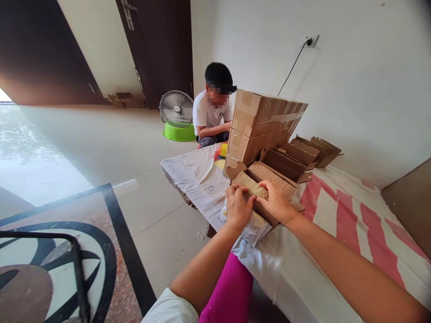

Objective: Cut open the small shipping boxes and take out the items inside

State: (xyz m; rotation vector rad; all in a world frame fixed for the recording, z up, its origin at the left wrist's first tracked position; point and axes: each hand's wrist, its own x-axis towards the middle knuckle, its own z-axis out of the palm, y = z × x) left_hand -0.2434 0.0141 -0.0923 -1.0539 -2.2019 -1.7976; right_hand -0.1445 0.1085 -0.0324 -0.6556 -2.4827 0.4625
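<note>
A flat tan bundle, which looks wrapped in clear film, lies at the mouth of an open cardboard box. My left hand has its bent fingers on the bundle's near left edge. Closed on the right end of the same bundle is my right hand, its thumb close to the left one. Printed paper packets stick out beneath my hands at the near side of the box. What the bundle contains cannot be made out.
Several open cardboard boxes stand in a row behind, beside a stack of taped cartons. A cloth with red stripes covers the table. Across it sits a person near a fan on a green basin.
</note>
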